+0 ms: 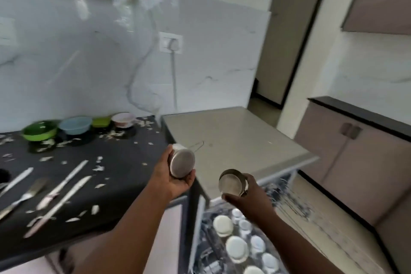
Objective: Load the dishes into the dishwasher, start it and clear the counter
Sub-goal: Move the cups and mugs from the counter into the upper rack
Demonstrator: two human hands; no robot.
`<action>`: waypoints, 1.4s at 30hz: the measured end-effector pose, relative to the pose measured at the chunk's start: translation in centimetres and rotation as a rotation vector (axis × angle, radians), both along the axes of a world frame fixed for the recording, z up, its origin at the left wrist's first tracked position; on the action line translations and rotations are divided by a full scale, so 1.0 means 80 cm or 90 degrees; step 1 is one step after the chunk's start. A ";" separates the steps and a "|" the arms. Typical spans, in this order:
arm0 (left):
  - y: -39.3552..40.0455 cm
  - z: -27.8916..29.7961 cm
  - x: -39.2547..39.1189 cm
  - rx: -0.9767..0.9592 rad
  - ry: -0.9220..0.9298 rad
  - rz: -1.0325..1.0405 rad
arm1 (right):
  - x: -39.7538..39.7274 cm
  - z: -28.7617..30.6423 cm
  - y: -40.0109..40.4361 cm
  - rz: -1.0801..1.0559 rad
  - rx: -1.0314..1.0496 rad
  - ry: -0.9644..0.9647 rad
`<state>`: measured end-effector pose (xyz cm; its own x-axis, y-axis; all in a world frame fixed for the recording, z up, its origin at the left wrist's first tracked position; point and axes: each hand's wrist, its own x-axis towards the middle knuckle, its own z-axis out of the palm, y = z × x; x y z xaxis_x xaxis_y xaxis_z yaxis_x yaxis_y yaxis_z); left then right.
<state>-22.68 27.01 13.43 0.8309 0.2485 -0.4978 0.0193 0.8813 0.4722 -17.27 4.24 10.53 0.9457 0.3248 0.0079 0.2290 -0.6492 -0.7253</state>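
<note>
My left hand [173, 179] grips a steel cup [182, 160] tilted on its side, its base facing me. A second steel cup [231, 182] is held in my right hand [249, 198], its mouth turned toward me. Both hands hover over the corner of the grey dishwasher top [233, 138]. Below them the pulled-out dishwasher rack [287, 193] holds several upturned white cups [236, 248]. On the black counter [120, 162] to the left lie several knives [64, 181] and scattered white scraps.
Against the marble wall stand a green bowl [40, 130], a blue bowl [75, 124], a small green bowl [101, 121] and a white cup on a saucer [123, 119]. Low beige cabinets [355, 162] stand right of the rack. A doorway opens behind.
</note>
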 end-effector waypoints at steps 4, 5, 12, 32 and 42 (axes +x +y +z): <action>-0.142 -0.013 0.016 0.061 0.065 -0.119 | -0.026 -0.004 -0.149 -0.123 0.038 0.044; -0.172 -0.017 0.019 0.084 0.081 -0.152 | -0.034 -0.006 -0.182 -0.150 0.051 0.072; -0.311 -0.068 0.036 0.267 0.190 -0.281 | -0.077 -0.038 -0.349 -0.297 0.219 0.201; -0.284 -0.233 0.184 0.456 0.435 -0.388 | 0.039 -0.196 -0.352 -0.318 0.569 0.494; -0.288 -0.315 0.287 0.531 0.470 -0.585 | 0.088 -0.269 -0.341 -0.441 0.575 0.666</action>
